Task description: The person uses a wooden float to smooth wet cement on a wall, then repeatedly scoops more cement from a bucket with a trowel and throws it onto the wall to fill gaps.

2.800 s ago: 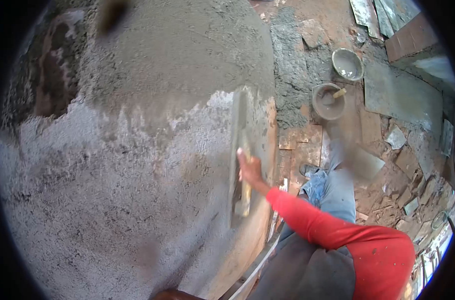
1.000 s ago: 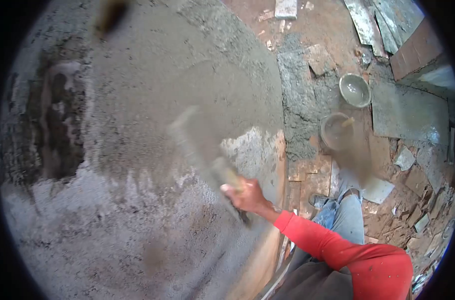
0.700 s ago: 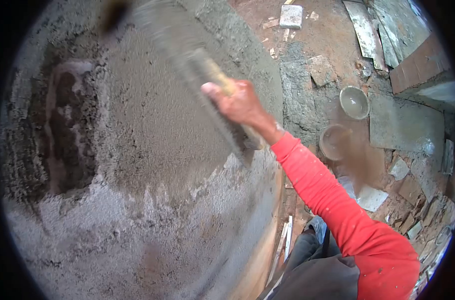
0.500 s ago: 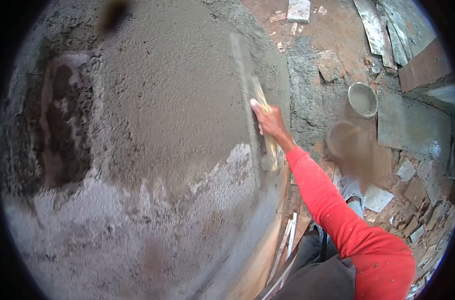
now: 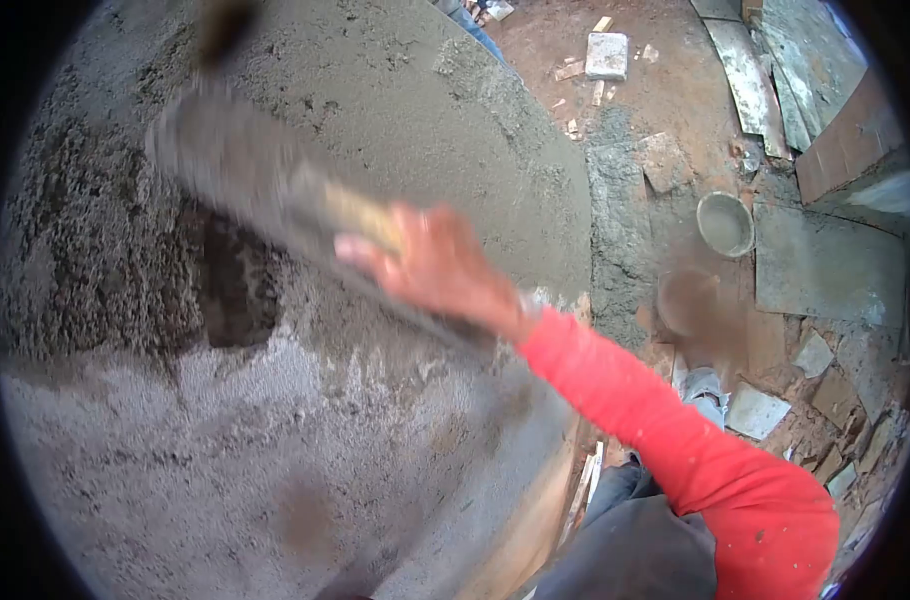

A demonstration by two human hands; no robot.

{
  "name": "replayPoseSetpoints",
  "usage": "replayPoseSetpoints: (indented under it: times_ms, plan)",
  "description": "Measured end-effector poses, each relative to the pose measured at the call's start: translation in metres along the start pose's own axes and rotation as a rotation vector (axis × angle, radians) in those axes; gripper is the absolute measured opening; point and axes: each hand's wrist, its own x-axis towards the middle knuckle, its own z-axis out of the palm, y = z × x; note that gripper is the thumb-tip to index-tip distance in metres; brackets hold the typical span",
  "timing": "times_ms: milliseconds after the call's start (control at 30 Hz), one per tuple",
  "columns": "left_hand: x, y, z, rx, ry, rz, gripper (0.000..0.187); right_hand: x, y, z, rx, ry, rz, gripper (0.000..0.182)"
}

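Note:
My right hand, at the end of a red sleeve, is wrapped round the yellowish wooden handle of a long plastering float. The float's long blade lies slanted over the wall, from upper left to lower right, and is smeared by motion. Beneath and around it spreads grey wet plaster, fairly smooth at the right and rough at the left. A dark rectangular recess sits just below the blade, partly covered by it. Lower down, the wall is a paler, rough grey. My left hand is out of view.
On the ground at the right stand a round bucket and a second, blurred round container. Flat boards, broken tile pieces and a white block lie about. Someone's blue-clad leg shows at the top edge.
My right hand has swept the float leftward across the wall, turning it from nearly upright to slanted. It now partly covers the recess. The view has shifted slightly.

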Motion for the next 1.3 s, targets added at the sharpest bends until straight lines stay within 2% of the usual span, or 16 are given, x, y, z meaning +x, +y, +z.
replayPoseSetpoints:
  times_ms: [33, 100, 200, 333, 433, 500, 567, 633, 700, 767, 833, 900, 1000, 1100, 1233, 1300]
  plan:
    - [-0.004, 0.004, 0.008, -0.002, -0.008, -0.006, 0.086, 0.036, 0.008, -0.009, -0.025, 0.024, 0.021, 0.071]
    - [-0.022, 0.016, 0.031, -0.01, -0.034, -0.022, 0.086, 0.084, 0.048, -0.025, 0.03, -0.095, 0.219, 0.071]
    - [-0.038, 0.022, 0.051, 0.001, -0.06, -0.013, 0.086, 0.078, 0.122, -0.025, 0.22, 0.052, 0.474, 0.072]
    - [-0.036, 0.018, 0.053, 0.015, -0.053, 0.013, 0.085, -0.013, 0.209, -0.013, 0.397, 0.103, 0.79, 0.059]
    - [-0.031, 0.015, 0.037, 0.013, -0.03, 0.016, 0.085, -0.108, 0.237, 0.014, 0.458, 0.175, 1.036, 0.059]
    - [-0.023, 0.012, 0.021, 0.014, -0.023, 0.024, 0.085, -0.163, 0.228, 0.034, 0.435, 0.131, 1.166, 0.059]
    - [-0.019, 0.015, 0.012, 0.013, -0.014, 0.022, 0.085, -0.189, 0.163, 0.043, 0.469, 0.135, 1.111, 0.055]
    - [-0.015, 0.02, 0.006, 0.015, -0.009, 0.019, 0.085, -0.205, 0.135, 0.073, 0.285, 0.157, 0.563, 0.059]
    - [-0.011, 0.026, 0.005, 0.013, -0.013, 0.017, 0.085, -0.141, 0.078, 0.042, 0.15, 0.155, 0.272, 0.059]
    - [-0.013, 0.035, 0.013, 0.005, -0.022, 0.01, 0.085, -0.053, 0.065, 0.019, 0.11, 0.081, 0.205, 0.062]
    - [-0.02, 0.044, 0.027, 0.0, -0.03, 0.002, 0.085, 0.034, 0.083, -0.005, 0.095, 0.137, 0.175, 0.064]
    - [-0.03, 0.05, 0.039, 0.005, -0.046, 0.001, 0.085, 0.094, 0.114, -0.03, 0.147, 0.054, 0.394, 0.063]
    - [-0.037, 0.047, 0.039, 0.025, -0.061, 0.012, 0.085, 0.109, 0.175, -0.043, 0.311, 0.08, 0.618, 0.066]
    - [-0.026, 0.037, 0.022, 0.031, -0.039, 0.018, 0.085, 0.069, 0.217, -0.032, 0.404, 0.158, 0.781, 0.067]
    - [-0.027, 0.035, 0.008, 0.011, -0.022, 0.002, 0.085, -0.072, 0.173, 0.011, 0.378, 0.08, 1.023, 0.054]
    - [-0.019, 0.032, 0.006, 0.01, -0.022, 0.017, 0.085, -0.12, 0.125, 0.033, 0.35, 0.033, 0.799, 0.049]
